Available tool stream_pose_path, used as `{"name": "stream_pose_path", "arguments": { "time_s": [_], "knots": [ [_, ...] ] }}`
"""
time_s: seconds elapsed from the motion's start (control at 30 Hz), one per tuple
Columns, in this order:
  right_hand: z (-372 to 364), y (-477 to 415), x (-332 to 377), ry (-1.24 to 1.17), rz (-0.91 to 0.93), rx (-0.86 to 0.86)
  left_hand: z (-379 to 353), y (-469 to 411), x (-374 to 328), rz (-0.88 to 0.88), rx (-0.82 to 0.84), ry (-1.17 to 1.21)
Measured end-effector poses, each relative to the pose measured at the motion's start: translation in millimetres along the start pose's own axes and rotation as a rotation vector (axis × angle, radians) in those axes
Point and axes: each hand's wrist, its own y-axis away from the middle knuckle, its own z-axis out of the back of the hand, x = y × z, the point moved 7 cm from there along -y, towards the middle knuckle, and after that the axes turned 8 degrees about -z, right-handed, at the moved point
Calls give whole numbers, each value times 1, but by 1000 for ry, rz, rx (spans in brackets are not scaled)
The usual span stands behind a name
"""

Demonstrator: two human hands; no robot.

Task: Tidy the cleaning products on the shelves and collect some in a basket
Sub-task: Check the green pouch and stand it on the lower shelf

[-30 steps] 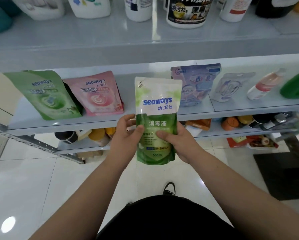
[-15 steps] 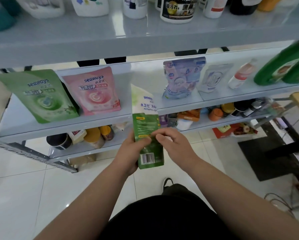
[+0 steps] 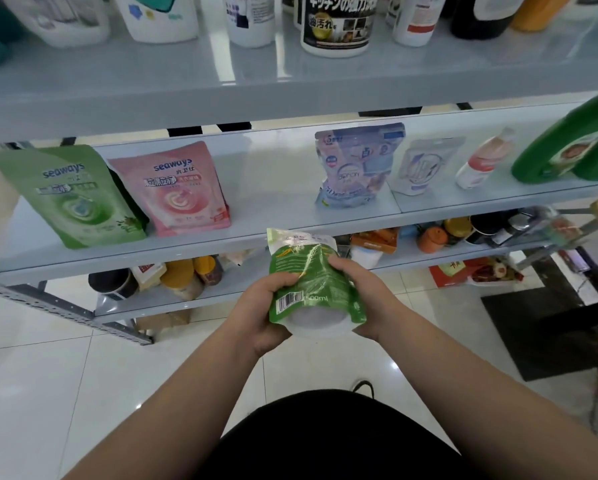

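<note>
- Gripping the green pouch [image 3: 313, 282] in both hands, out in front of the middle shelf [image 3: 273, 220], just below its front edge.
- Curling the left hand [image 3: 264, 306] round the left edge, thumb by the barcode.
- Clamping the right hand [image 3: 363, 292] on the right side, thumb on top.
- Tilted back-face up, white base toward the camera.
- Up on that shelf: pink pouch [image 3: 180, 188] beside big green bag [image 3: 72, 195].

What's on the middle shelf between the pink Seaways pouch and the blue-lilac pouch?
Nothing: the head view shows bare grey shelf between the pink Seaways pouch and the blue-lilac printed pouch.
</note>
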Motion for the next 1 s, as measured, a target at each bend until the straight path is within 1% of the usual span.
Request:
{"name": "stream_pose_path", "arguments": {
  "time_s": [0.07, 0.2, 0.23, 0.3, 0.6, 0.87, 0.93, 1.0],
  "knots": [
    [14, -1, 11, -9, 22, -13, -5, -9, 7, 22, -1, -63],
    [43, -4, 38, 35, 135, -65, -6, -21, 23, 36, 26, -411],
    [48, -5, 45, 49, 173, -63, -6, -23, 27, 31, 45, -458],
    [56, -5, 56, 72, 224, -53, -7, -30, 32, -3, 46, -475],
    [51, -1, 85, 148, 303, 75, -19, -46, 34, -202, 81, -524],
    [40, -3, 81, 150, 316, 62, -16, -40, 25, -249, 95, -541],
    [36, -4, 78, 117, 325, 53, -12, -38, 21, -252, 57, -568],
    [30, -1, 77, 97, 367, 44, -6, -33, 9, -315, -75, -650]
  ]
}}
